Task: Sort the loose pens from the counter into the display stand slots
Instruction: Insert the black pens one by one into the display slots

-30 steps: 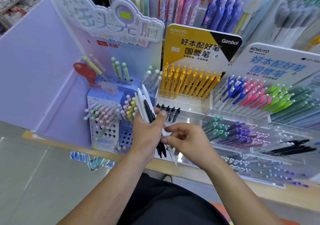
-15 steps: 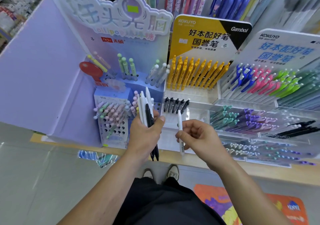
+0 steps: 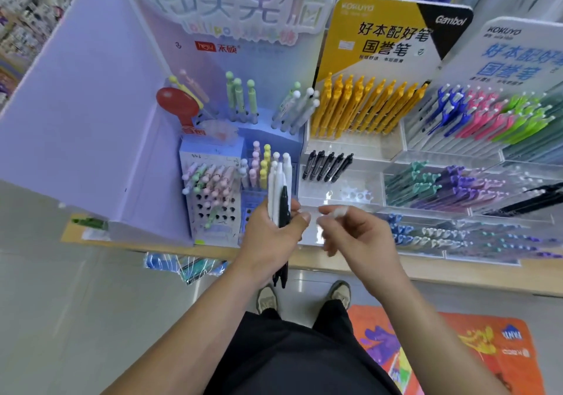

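My left hand (image 3: 271,236) grips a bundle of white and black pens (image 3: 278,193), held upright in front of the stands. My right hand (image 3: 356,236) pinches one white pen (image 3: 336,212) that is blurred by motion; it lies roughly level just below the clear acrylic stand (image 3: 341,187). That stand has a row of black pens (image 3: 327,166) and open round slots (image 3: 355,195) below them. To the left stands the purple perforated stand (image 3: 213,193) with pastel pens.
Yellow pens (image 3: 362,105) fill the upper tier under a yellow sign. Blue, pink and green pens (image 3: 487,114) and teal and purple pens (image 3: 441,181) fill the tiers on the right. The wooden counter edge (image 3: 457,273) runs below. An orange mat (image 3: 457,349) lies on the floor.
My right hand turned the white pen from upright to roughly level and raised it toward the acrylic stand. The camera tilted further down; my left hand keeps its bundle.
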Demonstrator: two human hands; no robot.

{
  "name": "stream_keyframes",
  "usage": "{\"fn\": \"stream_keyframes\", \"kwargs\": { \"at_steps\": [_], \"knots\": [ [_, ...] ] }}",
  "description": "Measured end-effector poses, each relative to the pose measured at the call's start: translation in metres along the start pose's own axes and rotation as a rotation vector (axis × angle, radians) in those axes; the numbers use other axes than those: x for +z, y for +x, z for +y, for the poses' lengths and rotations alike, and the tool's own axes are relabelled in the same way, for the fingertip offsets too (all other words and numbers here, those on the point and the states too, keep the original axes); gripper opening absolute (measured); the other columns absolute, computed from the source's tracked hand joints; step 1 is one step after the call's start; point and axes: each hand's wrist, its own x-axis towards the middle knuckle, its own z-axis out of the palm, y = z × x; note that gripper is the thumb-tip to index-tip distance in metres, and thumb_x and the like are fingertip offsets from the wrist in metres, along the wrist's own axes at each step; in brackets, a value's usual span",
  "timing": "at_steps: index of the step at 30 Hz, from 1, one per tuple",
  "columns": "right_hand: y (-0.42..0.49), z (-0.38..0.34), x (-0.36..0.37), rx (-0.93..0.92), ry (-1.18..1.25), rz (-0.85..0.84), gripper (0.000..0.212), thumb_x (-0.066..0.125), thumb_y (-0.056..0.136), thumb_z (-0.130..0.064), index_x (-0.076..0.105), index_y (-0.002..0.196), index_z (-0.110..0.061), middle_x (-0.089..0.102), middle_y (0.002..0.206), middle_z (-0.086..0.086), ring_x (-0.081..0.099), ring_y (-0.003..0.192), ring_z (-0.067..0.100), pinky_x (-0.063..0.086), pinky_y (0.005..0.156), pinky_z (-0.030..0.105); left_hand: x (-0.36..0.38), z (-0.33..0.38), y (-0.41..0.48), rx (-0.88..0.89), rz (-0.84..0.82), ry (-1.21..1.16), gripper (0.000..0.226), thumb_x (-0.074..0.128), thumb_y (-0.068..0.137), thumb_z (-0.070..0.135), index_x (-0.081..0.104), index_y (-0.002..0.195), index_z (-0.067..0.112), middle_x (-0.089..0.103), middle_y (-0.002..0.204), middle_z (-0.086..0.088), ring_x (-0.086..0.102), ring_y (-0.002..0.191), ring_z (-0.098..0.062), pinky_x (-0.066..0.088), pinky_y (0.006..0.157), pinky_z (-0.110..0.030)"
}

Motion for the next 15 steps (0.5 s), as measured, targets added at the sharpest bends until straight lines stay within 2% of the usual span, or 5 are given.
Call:
{"fn": "stream_keyframes", "kwargs": {
  "at_steps": [3,7,9,11,15],
  "knots": [
    [0.017,0.018,-0.004,-0.068,-0.197,0.134,0.022,0.072,0.095,-0.019,0.070,0.073,-0.014,0.063,0.087,0.011,0.066,0.066,0.018,0.056,0.064,0.029,-0.003,-0.008,0.003,-0.032,0.064,0.004,0.013,0.077,0.093,0.019,0.066,0.102,0.019,0.071,0.084,-0.002,0.066,0.071,-0.016,0.055,0.066,-0.031],
    [0.032,0.034,0.002,-0.047,-0.140,0.133,0.010,0.066,0.098,-0.008,0.066,0.102,-0.018,0.074,0.082,0.005,0.075,0.081,0.021,0.061,0.083,0.048,-0.002,-0.017,0.002,-0.046,0.107,0.016,0.015,0.077,0.093,0.021,0.066,0.102,0.018,0.073,0.088,-0.016,0.065,0.068,-0.020,0.052,0.063,-0.032],
    [0.036,0.038,0.007,-0.084,-0.131,0.119,0.026,0.064,0.097,-0.005,0.059,0.110,-0.027,0.074,0.085,0.005,0.074,0.083,0.024,0.060,0.081,0.046,-0.002,-0.019,0.000,-0.044,0.125,0.016,0.013,0.076,0.093,0.020,0.066,0.101,0.018,0.073,0.092,-0.020,0.065,0.068,-0.022,0.052,0.063,-0.033],
    [0.039,0.040,0.012,-0.105,-0.141,0.095,0.020,0.066,0.096,-0.004,0.059,0.103,-0.021,0.073,0.085,0.005,0.072,0.081,0.025,0.058,0.074,0.045,-0.001,-0.020,-0.001,-0.044,0.144,0.011,0.012,0.076,0.093,0.018,0.066,0.100,0.018,0.073,0.091,-0.018,0.066,0.067,-0.021,0.052,0.062,-0.033],
    [0.044,0.050,0.017,-0.078,-0.140,0.146,0.012,0.077,0.089,-0.006,0.068,0.094,-0.013,0.071,0.086,0.001,0.070,0.077,0.013,0.053,0.068,0.025,0.000,-0.025,-0.003,-0.046,0.164,0.004,0.013,0.078,0.091,0.021,0.068,0.099,0.023,0.074,0.088,-0.008,0.069,0.073,-0.018,0.055,0.069,-0.036]
  ]
}}
